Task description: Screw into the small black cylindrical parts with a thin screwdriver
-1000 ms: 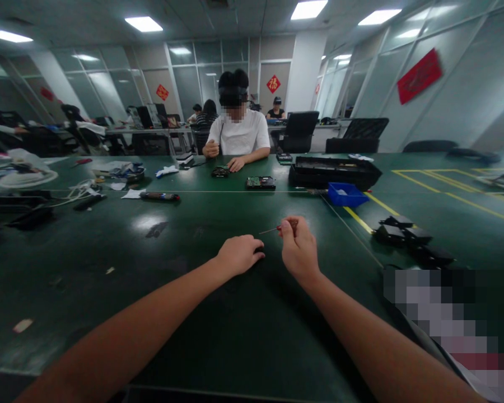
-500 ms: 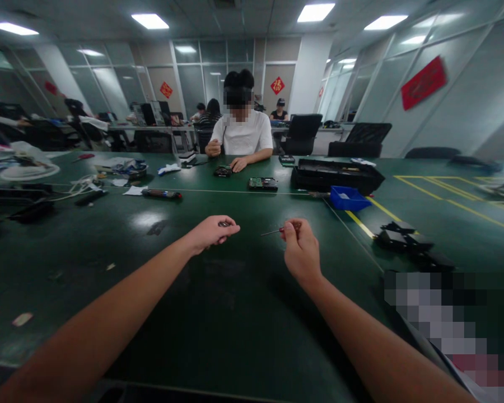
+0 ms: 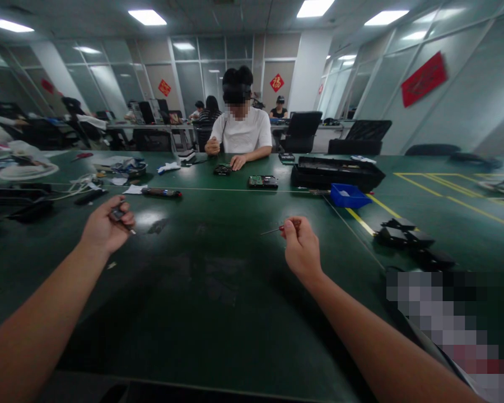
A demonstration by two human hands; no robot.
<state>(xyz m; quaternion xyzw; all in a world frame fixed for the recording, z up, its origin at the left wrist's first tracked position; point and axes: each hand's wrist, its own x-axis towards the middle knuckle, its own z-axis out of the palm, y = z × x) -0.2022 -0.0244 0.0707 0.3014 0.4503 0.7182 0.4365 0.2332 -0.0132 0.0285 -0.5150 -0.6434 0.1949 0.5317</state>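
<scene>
I saw a dark green bench [image 3: 218,330] with a blue bin [image 3: 350,196] on it. Behind the bin lay a long black tray [image 3: 336,176]; nearer and right of the bin, black blocks [image 3: 393,235]; left of it, a circuit board [image 3: 260,182]; farther left, a dark tube-shaped tool [image 3: 162,192].

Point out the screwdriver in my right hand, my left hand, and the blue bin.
Screwdriver [image 3: 271,231]: head view, on its thin metal shaft.
Left hand [image 3: 107,226]: head view, on its middle.
Blue bin [image 3: 351,201]: head view, on its front wall.

Over the worktop [image 3: 185,324], your right hand [image 3: 301,247] gripped a thin-shafted tool [image 3: 281,228], your left hand [image 3: 106,228] a small dark object [image 3: 118,214]; a co-worker [image 3: 244,133] sat at the far edge.
</scene>
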